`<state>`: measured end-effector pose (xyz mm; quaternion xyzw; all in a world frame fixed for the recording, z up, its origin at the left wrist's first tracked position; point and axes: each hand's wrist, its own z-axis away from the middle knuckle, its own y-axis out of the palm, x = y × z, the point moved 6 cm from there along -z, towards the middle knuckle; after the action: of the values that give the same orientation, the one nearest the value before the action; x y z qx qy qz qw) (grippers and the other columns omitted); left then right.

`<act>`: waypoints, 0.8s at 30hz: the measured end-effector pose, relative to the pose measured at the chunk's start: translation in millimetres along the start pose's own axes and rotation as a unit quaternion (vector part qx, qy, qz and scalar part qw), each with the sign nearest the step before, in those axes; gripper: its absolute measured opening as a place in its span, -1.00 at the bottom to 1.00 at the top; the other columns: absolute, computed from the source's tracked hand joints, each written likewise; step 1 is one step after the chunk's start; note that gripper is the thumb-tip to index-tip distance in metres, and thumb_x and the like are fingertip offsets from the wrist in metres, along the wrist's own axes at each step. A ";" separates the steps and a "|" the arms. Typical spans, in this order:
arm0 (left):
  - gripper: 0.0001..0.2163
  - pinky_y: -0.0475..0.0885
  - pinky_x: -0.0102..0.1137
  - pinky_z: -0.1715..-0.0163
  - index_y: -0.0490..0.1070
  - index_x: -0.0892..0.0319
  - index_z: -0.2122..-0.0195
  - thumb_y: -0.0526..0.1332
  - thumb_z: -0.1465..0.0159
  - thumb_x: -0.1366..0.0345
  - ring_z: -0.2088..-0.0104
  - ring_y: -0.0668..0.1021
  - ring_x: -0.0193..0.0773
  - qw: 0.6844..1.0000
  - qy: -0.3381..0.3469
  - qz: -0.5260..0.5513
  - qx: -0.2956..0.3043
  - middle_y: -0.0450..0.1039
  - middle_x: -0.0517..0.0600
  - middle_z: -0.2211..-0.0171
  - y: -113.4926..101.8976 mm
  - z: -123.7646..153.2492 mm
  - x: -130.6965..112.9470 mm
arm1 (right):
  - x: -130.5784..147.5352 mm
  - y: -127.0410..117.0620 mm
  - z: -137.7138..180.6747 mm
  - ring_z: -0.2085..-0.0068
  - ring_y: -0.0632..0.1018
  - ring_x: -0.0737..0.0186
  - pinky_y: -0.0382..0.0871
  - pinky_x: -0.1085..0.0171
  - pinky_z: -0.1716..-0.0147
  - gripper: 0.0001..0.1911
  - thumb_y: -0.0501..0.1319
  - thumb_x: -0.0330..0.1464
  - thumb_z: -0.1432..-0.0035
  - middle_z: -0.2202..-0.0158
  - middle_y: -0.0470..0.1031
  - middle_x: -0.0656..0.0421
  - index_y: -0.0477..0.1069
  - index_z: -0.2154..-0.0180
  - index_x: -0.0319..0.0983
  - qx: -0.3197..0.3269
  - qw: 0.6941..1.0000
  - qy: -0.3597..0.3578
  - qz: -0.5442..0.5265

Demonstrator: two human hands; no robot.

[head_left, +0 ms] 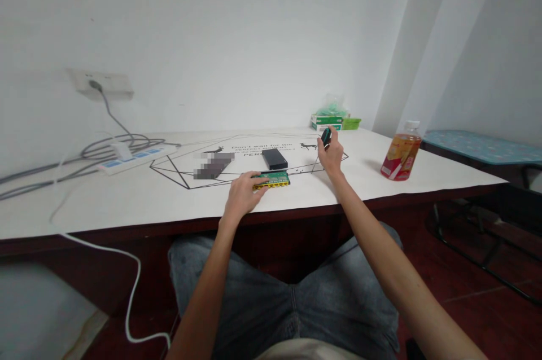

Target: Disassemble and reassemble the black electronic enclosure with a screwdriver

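Observation:
A green circuit board with a row of yellow ports (273,180) lies near the front edge of the white table (127,202). My left hand (243,193) rests on the board's left end, its fingers curled over it. Raised a little above the table to the right, my right hand (331,154) pinches a small dark object with a green edge (326,136) between thumb and fingers. A flat black box (274,158) lies just behind the board.
A bottle of amber drink (400,152) stands at the right. A green and white box with a plastic bag (334,117) sits at the back. A white power strip (131,159) with grey cables lies at the left. A blue-topped bench (483,148) stands right of the table.

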<state>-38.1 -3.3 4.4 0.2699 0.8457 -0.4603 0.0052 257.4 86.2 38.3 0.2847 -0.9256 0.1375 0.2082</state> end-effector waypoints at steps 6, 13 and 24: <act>-0.76 0.47 -0.09 -0.12 0.67 0.04 0.06 0.34 -0.26 0.34 -0.05 0.58 0.02 1.000 -0.001 0.010 -0.007 0.58 0.07 -0.05 0.7 0.0 1.5 | 4.0 1.4 1.6 0.40 0.54 0.04 0.44 0.11 0.22 -0.49 0.09 -0.21 -0.29 0.29 0.59 0.05 0.26 -0.22 -0.22 0.014 1.000 -0.006 0.000; -0.77 0.48 -0.11 -0.12 0.67 0.02 0.07 0.35 -0.25 0.32 -0.04 0.59 0.01 1.000 0.002 0.013 -0.018 0.59 0.06 -0.04 -0.1 0.9 0.7 | 6.4 -1.2 0.8 0.37 0.57 0.06 0.46 0.11 0.21 -0.51 0.13 -0.21 -0.27 0.23 0.60 0.05 0.28 -0.19 -0.20 0.020 0.999 0.013 -0.029; -0.79 0.48 -0.17 -0.08 0.68 0.04 0.13 0.35 -0.26 0.15 0.00 0.62 -0.05 0.997 0.000 0.071 -0.038 0.62 0.03 0.00 -6.1 -7.0 -2.0 | 26.2 18.1 18.5 0.67 0.48 0.33 0.34 0.42 0.71 -0.41 0.33 -0.15 -0.11 0.55 0.41 0.42 0.18 -0.09 -0.15 0.004 0.896 0.260 -0.359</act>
<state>-37.5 -1.3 13.6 0.3292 0.8410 -0.4266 0.0480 221.5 81.4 31.8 0.5529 -0.6723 0.1264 0.4758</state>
